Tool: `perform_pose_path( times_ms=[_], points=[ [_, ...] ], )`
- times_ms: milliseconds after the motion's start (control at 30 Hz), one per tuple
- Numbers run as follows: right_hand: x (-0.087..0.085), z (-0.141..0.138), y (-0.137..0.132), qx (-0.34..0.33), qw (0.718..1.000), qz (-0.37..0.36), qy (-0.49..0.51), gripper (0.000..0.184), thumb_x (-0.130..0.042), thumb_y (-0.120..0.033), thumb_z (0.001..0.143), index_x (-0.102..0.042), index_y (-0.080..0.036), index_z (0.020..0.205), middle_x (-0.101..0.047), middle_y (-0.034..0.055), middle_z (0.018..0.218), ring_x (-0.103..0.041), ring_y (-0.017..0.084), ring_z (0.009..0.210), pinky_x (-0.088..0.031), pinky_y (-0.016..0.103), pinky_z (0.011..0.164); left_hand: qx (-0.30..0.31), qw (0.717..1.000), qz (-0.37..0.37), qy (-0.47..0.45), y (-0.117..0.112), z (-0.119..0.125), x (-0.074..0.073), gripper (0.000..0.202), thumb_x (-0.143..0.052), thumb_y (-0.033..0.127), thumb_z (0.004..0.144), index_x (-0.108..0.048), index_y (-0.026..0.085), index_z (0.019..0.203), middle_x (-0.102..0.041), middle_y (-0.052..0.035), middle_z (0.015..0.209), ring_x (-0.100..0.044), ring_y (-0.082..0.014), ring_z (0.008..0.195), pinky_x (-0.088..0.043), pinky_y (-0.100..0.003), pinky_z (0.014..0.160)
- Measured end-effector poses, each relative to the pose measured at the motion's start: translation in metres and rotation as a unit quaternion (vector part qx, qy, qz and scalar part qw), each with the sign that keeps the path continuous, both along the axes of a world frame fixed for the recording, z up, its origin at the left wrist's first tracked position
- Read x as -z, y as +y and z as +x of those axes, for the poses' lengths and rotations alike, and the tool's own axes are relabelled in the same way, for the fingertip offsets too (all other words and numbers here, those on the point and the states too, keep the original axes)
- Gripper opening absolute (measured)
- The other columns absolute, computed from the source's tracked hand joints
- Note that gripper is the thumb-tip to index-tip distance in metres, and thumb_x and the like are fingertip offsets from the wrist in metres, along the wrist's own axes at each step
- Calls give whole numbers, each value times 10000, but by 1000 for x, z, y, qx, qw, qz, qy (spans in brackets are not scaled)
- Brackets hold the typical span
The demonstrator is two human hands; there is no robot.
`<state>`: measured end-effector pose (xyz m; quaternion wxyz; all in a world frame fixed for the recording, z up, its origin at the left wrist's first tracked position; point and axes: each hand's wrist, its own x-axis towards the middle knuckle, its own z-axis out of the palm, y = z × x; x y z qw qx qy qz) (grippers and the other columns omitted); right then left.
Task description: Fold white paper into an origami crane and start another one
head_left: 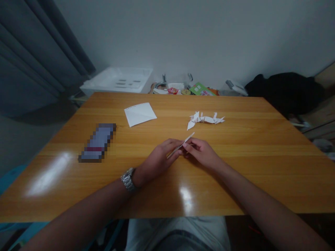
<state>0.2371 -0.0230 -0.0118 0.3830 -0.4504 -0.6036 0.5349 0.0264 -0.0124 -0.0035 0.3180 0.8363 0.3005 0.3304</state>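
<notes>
A small folded piece of white paper [189, 137] is held on edge between my two hands, above the middle of the table. My left hand [163, 153], with a metal watch at its wrist, pinches the paper's lower left part. Thumb and fingers of my right hand [201, 150] close on its right side, near the middle. Part of the paper is hidden by my fingers. Just beyond my right hand lies a white folded-paper figure [205, 119], long and jointed, with small points sticking up. A flat white paper sheet [140, 114] with a perforated edge rests farther left.
A pixelated phone-like object [98, 143] lies on the left of the wooden table [261, 146]. Past the far edge stand a white plastic tray [117, 79], a green packet [200, 88] and other small items. Dark cloth [285, 90] is heaped at the right.
</notes>
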Motion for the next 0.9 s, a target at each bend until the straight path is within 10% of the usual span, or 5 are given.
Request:
perform_pose_path(
  times_ms=[900],
  points=[
    [-4, 3, -2, 0, 999, 47, -27, 305, -681, -484, 904, -672, -185, 962, -726, 63, 914, -685, 200, 825, -545, 327, 765, -2, 998, -37, -47, -2, 1, -3, 258, -591, 287, 998, -661, 225, 1238, -695, -74, 1216, -645, -188, 1110, -513, -348, 1001]
  ],
)
